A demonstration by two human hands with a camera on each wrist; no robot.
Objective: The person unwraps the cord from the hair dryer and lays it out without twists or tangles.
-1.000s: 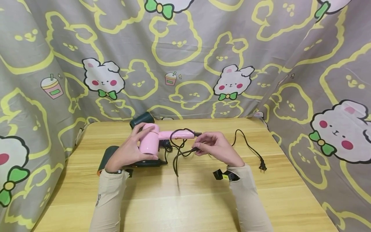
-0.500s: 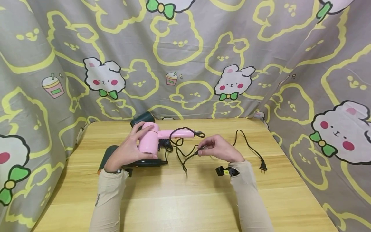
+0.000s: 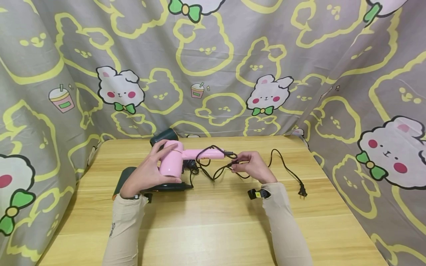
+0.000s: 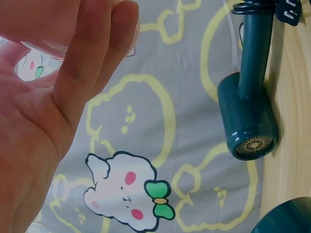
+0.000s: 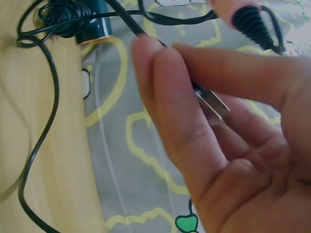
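Fingers and thumb of my left hand [image 3: 143, 175] grip the barrel of a pink hair dryer [image 3: 171, 164], held sideways with its handle pointing right. Its black cord [image 3: 217, 173] wraps once around the handle and runs in loose loops to my right hand [image 3: 254, 168]. There, thumb and fingertips pinch the plug [image 5: 212, 101], whose metal prongs show behind the fingers in the right wrist view; the rest of the plug is mostly covered. The left wrist view shows only part of the pink barrel, at the top left.
A dark green hair dryer [image 3: 164, 137] lies at the back of the wooden table [image 3: 206, 229], its cord bundled. Another green dryer [image 3: 170, 187] lies under my left hand. At the right, a black two-prong plug [image 3: 302, 191] rests on the table. A patterned curtain [image 3: 213, 66] surrounds the table.
My right hand has moved away from me and slightly right with the plug. The cord loop that hung toward me has drawn back and opened out. My left hand and the pink dryer stay put.
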